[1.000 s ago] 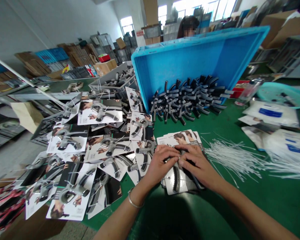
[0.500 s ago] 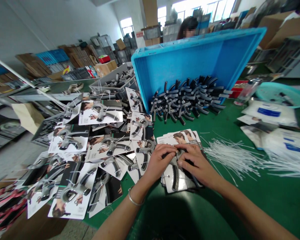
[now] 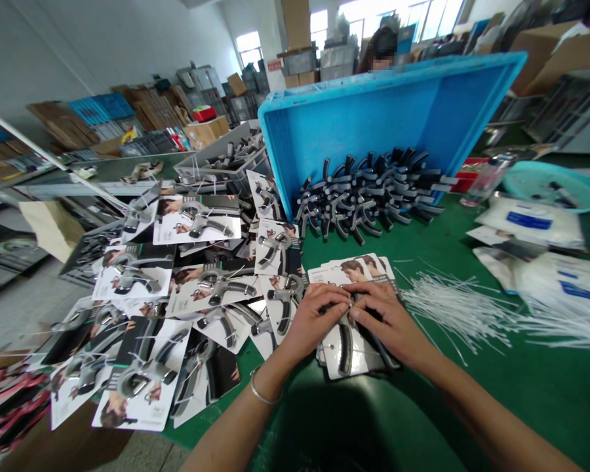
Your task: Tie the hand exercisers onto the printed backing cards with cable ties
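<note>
A grey and black hand grip [image 3: 345,347] lies on the top card [image 3: 361,357] of a small stack on the green table. Both hands rest over its upper part. My left hand [image 3: 314,321] has its fingers bent, with thumb and forefinger together near the grip's centre. My right hand [image 3: 386,321] meets it from the other side, thumb and fingertips pinched at the same spot. What is between the fingertips is too small to make out. White zip ties [image 3: 462,305] lie spread to the right of the hands.
Carded grips [image 3: 150,373] are heaped on the left. Behind the stack, a tilted blue crate [image 3: 354,124] has loose grips [image 3: 368,190] at its opening. Plastic bags [image 3: 531,219] and a turquoise tray [image 3: 555,187] are at the right. A person's head [image 3: 381,49] shows beyond the crate.
The thumbs and fingertips have shifted slightly and drawn closer together over the grip. The person's head behind the crate has moved a little to the right.
</note>
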`<action>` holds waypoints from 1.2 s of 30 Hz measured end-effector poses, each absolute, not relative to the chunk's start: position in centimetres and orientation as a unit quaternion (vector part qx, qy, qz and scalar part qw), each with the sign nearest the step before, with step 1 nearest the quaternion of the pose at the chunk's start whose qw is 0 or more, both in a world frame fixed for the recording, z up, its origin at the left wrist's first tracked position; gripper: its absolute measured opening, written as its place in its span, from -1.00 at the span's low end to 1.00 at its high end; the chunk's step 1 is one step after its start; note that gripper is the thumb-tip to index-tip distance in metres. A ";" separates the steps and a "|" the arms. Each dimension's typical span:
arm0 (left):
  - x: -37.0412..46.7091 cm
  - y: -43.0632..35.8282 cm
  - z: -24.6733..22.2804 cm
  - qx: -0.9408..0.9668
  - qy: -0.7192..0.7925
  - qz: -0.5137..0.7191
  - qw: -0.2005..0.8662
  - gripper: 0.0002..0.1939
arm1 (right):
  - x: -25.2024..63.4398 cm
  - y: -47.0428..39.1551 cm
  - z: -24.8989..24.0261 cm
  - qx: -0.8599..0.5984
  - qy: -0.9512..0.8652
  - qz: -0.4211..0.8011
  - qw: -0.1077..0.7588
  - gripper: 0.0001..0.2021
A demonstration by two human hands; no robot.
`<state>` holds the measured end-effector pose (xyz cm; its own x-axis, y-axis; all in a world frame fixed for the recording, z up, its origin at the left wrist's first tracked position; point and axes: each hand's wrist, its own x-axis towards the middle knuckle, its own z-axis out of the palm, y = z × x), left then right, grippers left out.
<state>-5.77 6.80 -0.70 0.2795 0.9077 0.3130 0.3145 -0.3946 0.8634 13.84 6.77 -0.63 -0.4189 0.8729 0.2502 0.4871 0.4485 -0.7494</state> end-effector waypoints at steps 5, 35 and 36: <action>-5.6 7.1 0.9 0.716 0.461 0.414 0.323 -0.92 | 13.7 6.8 -0.7 -0.442 -0.776 0.291 0.342 -0.85; -8.0 -2.5 -0.2 0.742 0.569 0.277 0.222 -0.80 | 12.2 1.0 1.8 -0.389 -0.916 -0.037 0.090 -0.93; -8.6 -2.5 -0.1 0.732 0.562 0.295 0.247 -0.81 | 12.1 1.0 1.8 -0.387 -0.917 -0.038 0.093 -0.94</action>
